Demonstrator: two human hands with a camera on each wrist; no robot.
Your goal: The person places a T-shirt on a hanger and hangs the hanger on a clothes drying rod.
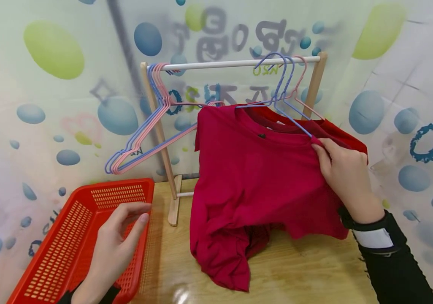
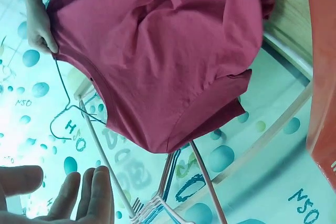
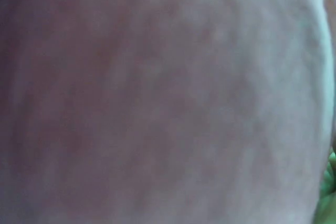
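Observation:
A crimson T-shirt hangs in front of the rack, its lower part bunched toward the table. A blue wire hanger runs into its neckline. My right hand pinches the shirt's shoulder at the hanger's end; the left wrist view also shows this right hand. There, the hanger's hook appears apart from the rod. My left hand is over the red basket, fingers loosely bent, holding nothing. A blurred close surface fills the right wrist view, so that hand's work is hidden there.
A wooden rack with a white rod stands on the wooden table. Several pink and blue hangers hang at its left end. Red garments hang behind the T-shirt at right. The red basket sits at left.

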